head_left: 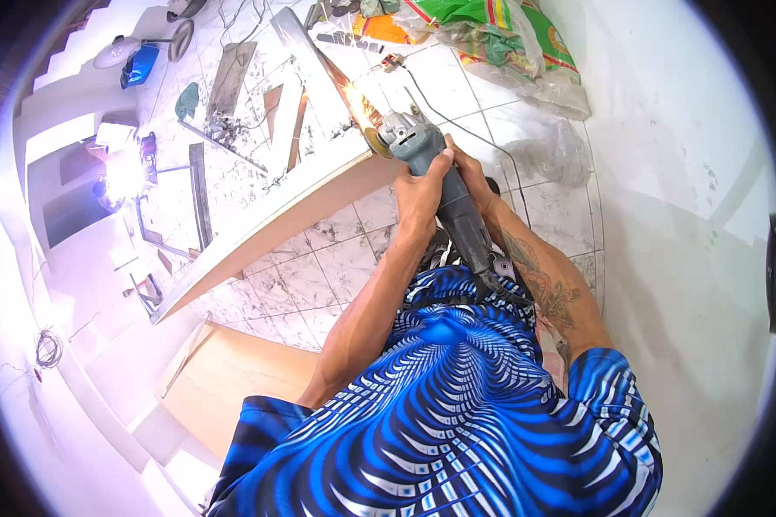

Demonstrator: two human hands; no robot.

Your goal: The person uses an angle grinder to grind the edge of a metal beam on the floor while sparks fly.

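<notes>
My left hand [418, 189] and my right hand [467, 172] are closed around a grey angle grinder [458, 219], my left on its near side and my right on the far side. Its disc [373, 143] is at a long metal bar [306, 45], with orange sparks streaming up along the bar. Below the disc, a long pale board [259, 215] on edge runs diagonally down to the left. The grinder's rear end and cord reach back toward my patterned blue shirt. Whether the disc touches the bar or the board is hard to tell.
Metal offcuts [200, 194], cables and plastic sacks [500, 39] lie on the tiled floor [336, 267]. A plywood sheet [241, 370] is at lower left. At far left a bright glare [125, 172] hides what is behind it. A white wall [681, 258] borders the right.
</notes>
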